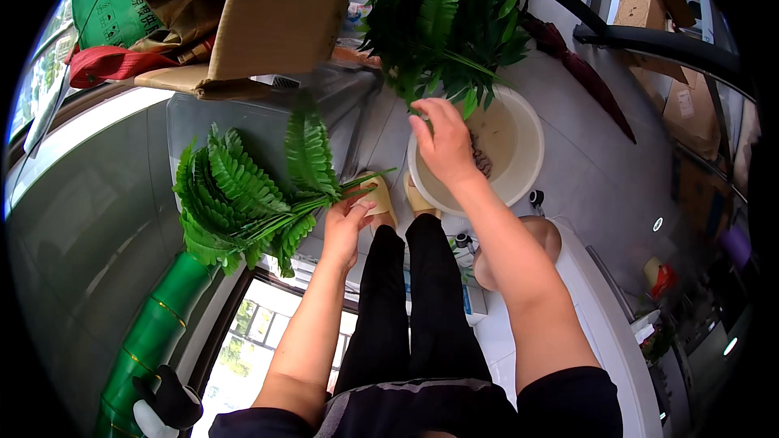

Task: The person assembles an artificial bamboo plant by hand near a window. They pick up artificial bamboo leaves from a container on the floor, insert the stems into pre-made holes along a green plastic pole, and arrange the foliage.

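Shirt (406,412), fronds (243,178) (green) in left hand (346,227)

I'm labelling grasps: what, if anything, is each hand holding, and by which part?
The left hand holds green fern fronds by their stems. The right hand is at the darker foliage; whether it grips cannot be told.

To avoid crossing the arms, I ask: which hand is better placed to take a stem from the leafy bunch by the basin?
Probably the right hand: its fingertips are close to the leafy bunch's lower edge. The left hand is farther away, at the fern stems.
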Available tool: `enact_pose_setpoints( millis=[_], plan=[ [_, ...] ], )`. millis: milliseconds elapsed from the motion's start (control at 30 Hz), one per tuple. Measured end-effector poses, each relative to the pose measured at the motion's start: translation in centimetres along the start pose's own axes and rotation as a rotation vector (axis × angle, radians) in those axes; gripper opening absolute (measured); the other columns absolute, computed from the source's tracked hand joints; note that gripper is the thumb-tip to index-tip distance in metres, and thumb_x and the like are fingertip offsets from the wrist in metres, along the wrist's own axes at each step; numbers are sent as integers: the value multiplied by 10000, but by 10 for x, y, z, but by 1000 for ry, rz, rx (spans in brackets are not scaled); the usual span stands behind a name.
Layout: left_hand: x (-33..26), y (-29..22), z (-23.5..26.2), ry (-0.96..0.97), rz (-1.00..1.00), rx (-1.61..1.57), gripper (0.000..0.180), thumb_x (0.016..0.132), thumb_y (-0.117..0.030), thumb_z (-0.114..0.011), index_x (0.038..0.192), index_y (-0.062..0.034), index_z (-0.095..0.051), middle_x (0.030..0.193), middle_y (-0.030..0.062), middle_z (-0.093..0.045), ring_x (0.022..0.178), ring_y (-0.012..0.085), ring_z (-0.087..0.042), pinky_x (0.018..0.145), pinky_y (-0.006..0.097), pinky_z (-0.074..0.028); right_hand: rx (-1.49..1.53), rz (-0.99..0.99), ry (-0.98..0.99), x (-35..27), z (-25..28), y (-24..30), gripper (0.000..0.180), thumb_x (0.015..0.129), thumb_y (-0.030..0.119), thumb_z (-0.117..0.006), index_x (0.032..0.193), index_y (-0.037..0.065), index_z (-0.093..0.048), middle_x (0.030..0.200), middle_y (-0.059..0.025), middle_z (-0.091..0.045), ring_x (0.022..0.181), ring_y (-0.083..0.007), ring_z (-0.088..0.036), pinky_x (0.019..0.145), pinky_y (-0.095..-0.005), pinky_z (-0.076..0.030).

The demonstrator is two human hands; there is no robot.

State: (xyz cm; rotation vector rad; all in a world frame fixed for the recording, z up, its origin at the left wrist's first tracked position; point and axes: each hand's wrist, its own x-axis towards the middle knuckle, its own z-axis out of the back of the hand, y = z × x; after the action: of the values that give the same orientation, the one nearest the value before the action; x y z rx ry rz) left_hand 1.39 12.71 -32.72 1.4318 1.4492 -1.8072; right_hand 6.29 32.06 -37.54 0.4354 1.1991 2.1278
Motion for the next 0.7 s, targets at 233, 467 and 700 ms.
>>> enact_pose_setpoints(
  millis=[233,467,700],
  plan=[
    [19,-11,9,-5,20,-469,349,813,-182,-557,1122,-65,-442,1124,21,-482,1105,170,-411,882,375,-386,-651,-181,18,58,44,-142,308,715,74,-582,1018,84,-530,991,-115,-531,956,-304,-476,810,-382,-402],
    [-4,-7,7,16,-215,-350,289,863,-160,-477,1132,-64,-426,1160,85,-462,1062,188,-458,888,325,-413,-745,-215,60,57,28,-129,151,754,143,-556,879,89,-491,889,-110,-549,883,-289,-502,738,-402,-401],
    [-70,-45,30,-138,-535,122,186,888,-196,-427,1006,-59,-470,1074,112,-499,1078,231,-456,903,344,-384,-557,-250,-23,39,27,-100,166,797,187,-506,928,89,-476,850,-100,-555,804,-299,-525,716,-413,-396]
  ],
)
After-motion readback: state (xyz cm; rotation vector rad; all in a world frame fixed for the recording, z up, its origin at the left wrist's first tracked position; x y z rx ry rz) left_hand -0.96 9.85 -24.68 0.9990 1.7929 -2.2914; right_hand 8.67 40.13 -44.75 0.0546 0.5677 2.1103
